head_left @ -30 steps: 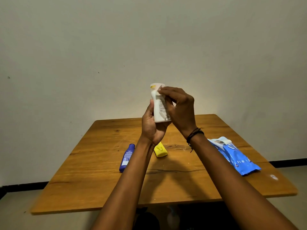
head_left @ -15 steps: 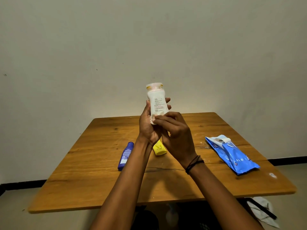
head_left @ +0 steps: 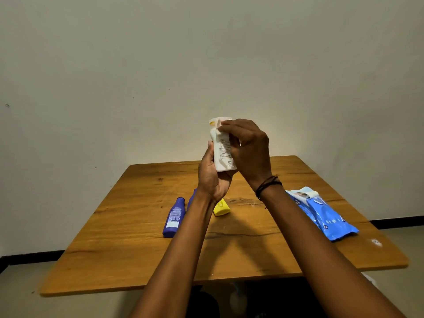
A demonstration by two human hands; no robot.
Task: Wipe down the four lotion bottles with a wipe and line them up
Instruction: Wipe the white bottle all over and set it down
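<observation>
Above the wooden table (head_left: 128,249), the left hand (head_left: 212,177) grips an upright white bottle (head_left: 221,152); the right hand (head_left: 249,148) presses a wipe (head_left: 217,129) near its cap.

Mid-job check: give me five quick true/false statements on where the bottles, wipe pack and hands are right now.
1. The left hand holds the white bottle above the table. True.
2. The right hand rests flat on the table. False: it is up at the white bottle, fingers near the cap, pressing a wipe there.
3. A blue bottle stands upright. False: it lies on its side.
4. The blue wipe pack lies on the table's right side. True.
5. The yellow bottle is in the right hand. False: it lies on the table, below the left wrist.
</observation>
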